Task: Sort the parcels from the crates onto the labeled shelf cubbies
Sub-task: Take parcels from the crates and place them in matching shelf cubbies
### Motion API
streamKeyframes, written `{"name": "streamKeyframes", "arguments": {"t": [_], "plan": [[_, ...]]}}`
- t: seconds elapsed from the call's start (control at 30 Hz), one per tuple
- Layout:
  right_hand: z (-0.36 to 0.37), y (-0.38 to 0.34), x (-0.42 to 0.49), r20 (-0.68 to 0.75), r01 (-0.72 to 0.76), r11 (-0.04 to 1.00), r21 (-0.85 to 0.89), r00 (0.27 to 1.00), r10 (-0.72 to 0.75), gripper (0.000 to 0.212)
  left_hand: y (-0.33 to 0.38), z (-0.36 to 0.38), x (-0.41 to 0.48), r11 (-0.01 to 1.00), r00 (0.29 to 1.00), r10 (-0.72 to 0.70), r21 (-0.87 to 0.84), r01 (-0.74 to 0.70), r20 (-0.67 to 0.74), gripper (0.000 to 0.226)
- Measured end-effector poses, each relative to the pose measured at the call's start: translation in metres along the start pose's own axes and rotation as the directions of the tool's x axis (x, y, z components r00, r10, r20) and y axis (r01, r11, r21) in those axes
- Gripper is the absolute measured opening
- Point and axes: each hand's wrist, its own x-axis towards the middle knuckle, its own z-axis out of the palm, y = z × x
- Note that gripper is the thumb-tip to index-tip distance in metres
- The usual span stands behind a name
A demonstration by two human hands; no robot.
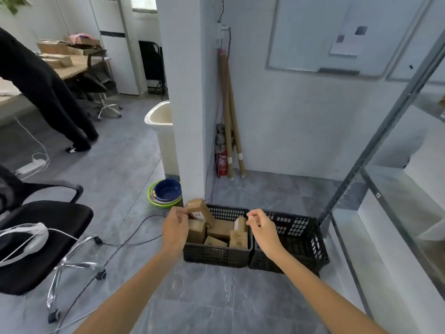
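Note:
Two black plastic crates stand side by side on the grey floor. The left crate holds several brown cardboard parcels. The right crate looks empty inside. My left hand pinches a tilted brown parcel with a white label above the left crate's far left corner. My right hand hovers over the gap between the two crates with its fingers curled and nothing in them. The metal shelf unit with pale shelf boards rises at the right.
A black office chair stands at the left with cables trailing over the floor. Stacked blue and green basins sit by a white pillar. Cardboard tubes and a red extinguisher lean in the corner. A person in black stands far left.

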Motion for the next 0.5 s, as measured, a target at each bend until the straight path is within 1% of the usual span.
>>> {"name": "streamKeyframes", "arguments": {"t": [0.17,0.23,0.33,0.43,0.5], "plan": [[0.048,-0.005,0.086,0.088,-0.02,1.0,-0.021,0.996,0.022,0.013,-0.009,0.009,0.081,0.999,0.999,-0.037,0.015,0.037,-0.016,0.011],[0.071,-0.004,0.125,0.112,-0.028,0.999,-0.041,0.993,0.033,0.01,-0.013,0.016,0.123,0.999,0.999,-0.041,0.018,0.041,0.0,0.012],[0.107,-0.008,0.188,0.136,-0.028,0.995,-0.092,0.99,0.04,0.007,-0.023,0.026,0.198,0.998,0.998,-0.035,0.054,0.032,0.049,0.013],[0.142,-0.013,0.252,0.153,-0.059,0.994,-0.092,0.986,0.073,0.009,-0.035,0.039,0.27,0.996,0.993,-0.033,0.086,0.023,0.116,0.014],[0.164,-0.013,0.291,0.149,-0.075,0.989,-0.125,0.984,0.093,0.012,-0.044,0.049,0.313,0.993,0.987,-0.049,0.114,0.031,0.155,0.014]]}}
